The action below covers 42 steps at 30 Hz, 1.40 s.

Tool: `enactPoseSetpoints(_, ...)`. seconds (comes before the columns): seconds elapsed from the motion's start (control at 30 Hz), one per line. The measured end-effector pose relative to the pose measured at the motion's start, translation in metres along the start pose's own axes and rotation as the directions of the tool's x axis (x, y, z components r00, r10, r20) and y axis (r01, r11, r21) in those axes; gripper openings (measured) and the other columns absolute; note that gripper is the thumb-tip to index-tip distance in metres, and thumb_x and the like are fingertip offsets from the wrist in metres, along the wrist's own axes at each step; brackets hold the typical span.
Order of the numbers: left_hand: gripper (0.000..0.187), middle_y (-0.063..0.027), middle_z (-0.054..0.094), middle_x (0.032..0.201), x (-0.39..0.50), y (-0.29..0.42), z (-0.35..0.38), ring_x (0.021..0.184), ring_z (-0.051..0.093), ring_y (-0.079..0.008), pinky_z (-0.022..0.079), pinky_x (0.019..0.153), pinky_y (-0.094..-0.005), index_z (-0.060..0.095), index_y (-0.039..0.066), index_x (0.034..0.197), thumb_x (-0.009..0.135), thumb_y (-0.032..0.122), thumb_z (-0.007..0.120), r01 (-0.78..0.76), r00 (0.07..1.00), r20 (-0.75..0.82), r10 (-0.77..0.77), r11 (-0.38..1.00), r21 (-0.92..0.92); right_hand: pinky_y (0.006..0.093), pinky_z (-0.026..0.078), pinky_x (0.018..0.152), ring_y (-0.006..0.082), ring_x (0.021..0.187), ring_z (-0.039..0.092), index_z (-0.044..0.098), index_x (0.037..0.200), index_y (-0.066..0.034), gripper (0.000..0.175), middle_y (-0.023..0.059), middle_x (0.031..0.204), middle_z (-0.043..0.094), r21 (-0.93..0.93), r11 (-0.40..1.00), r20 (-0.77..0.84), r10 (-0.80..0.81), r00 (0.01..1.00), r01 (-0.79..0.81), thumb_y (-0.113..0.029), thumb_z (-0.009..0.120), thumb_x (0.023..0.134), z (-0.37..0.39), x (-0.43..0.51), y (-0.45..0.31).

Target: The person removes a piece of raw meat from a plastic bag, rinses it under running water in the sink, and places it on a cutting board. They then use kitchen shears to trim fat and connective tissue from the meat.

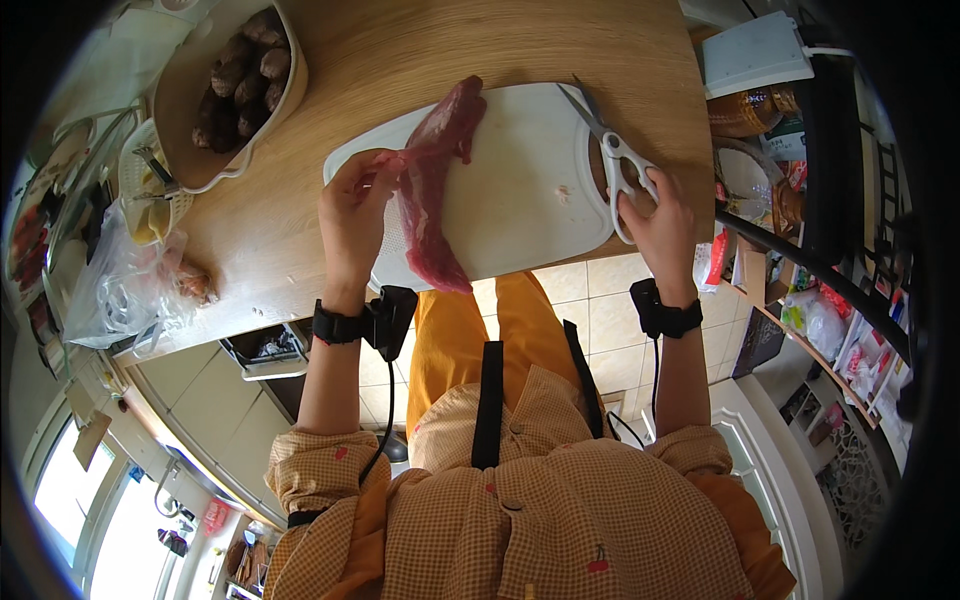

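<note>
A long strip of raw red meat (pixel 431 187) lies across the left part of a white plastic cutting board (pixel 525 180), its lower end at the board's near edge. My left hand (pixel 358 199) pinches a thin bit at the meat's left side between thumb and fingers. At the board's right end, my right hand (pixel 660 217) holds the white handles of kitchen scissors (pixel 621 157). The scissors' metal blades are apart and point away from me, over the board's far right corner. Small pale scraps (pixel 562 193) lie on the board near its right end.
A deep cream basin (pixel 296 97) of dark round root vegetables stands at the far left. Beside it are a perforated basket (pixel 180 206) and a clear plastic bag (pixel 124 277). Shelves with packets and jars adjoin the wooden table's (pixel 585 37) right edge.
</note>
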<state>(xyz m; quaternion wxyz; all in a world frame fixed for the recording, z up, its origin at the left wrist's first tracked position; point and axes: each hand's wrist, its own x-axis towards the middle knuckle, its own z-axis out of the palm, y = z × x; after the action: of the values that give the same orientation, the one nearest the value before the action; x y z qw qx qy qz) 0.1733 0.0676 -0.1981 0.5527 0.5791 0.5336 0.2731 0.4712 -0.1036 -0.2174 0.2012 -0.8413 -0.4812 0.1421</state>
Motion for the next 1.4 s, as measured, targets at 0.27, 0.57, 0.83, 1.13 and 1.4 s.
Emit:
enactPoseSetpoints(0.27,0.046,-0.0086,0.063,0.092,-0.035,0.000,0.004,0.076,0.062,-0.0241,0.051,0.066,-0.0352,0.060,0.004,0.102,0.070,0.023,0.087,-0.286,0.946,0.024,0.322,0.799,0.529,0.0441,0.049,0.085,0.0380,0.101,0.060,0.060,0.111,0.0012,0.043,0.0194,0.106,0.062,0.032,0.999,-0.025,0.035,0.999,-0.034,-0.026,0.074,0.081,0.008,0.006,0.015)
enactPoseSetpoints(0.57,0.011,-0.0097,0.069,0.079,-0.042,-0.004,-0.006,0.065,0.068,-0.0196,0.055,0.060,-0.0295,0.071,0.003,0.090,0.080,0.007,0.072,-0.092,0.987,-0.093,0.130,0.937,0.338,0.0422,0.049,0.086,0.0357,0.102,0.062,0.060,0.112,-0.0001,0.042,0.0174,0.109,0.064,0.036,0.999,-0.103,-0.006,0.995,0.010,-0.023,0.075,0.080,0.003,0.028,0.001)
enactPoseSetpoints(0.83,0.009,-0.0086,0.070,0.076,-0.045,-0.014,-0.019,0.062,0.068,-0.0227,0.052,0.056,-0.0311,0.073,0.008,0.085,0.081,0.015,0.070,-0.201,0.949,-0.045,0.311,0.709,0.676,0.0306,0.051,0.075,0.0206,0.085,0.066,0.064,0.111,0.0008,0.038,0.0120,0.095,0.068,0.337,0.922,0.000,0.202,0.979,-0.190,-0.021,0.077,0.084,0.003,0.013,-0.024)
enactPoseSetpoints(1.13,0.017,-0.0075,0.069,0.078,-0.058,-0.010,-0.026,0.064,0.068,-0.0188,0.052,0.055,-0.0301,0.070,0.007,0.087,0.076,0.016,0.080,-0.155,0.956,-0.140,0.259,0.846,0.510,0.0216,0.046,0.082,0.0080,0.087,0.055,0.055,0.119,0.0033,0.030,0.0032,0.098,0.057,0.784,0.427,0.461,0.084,0.883,-0.450,-0.015,0.060,0.095,0.007,-0.074,-0.091)
enactPoseSetpoints(1.4,0.008,-0.0045,0.069,0.077,-0.053,-0.008,-0.021,0.062,0.066,-0.0178,0.051,0.055,-0.0300,0.073,0.009,0.086,0.080,0.013,0.076,-0.229,0.957,-0.023,0.289,0.803,0.550,0.0242,0.046,0.079,0.0087,0.084,0.053,0.053,0.119,0.0004,0.036,0.0018,0.094,0.053,0.824,0.213,0.555,-0.117,0.824,-0.525,-0.025,0.061,0.095,0.033,-0.128,-0.117)
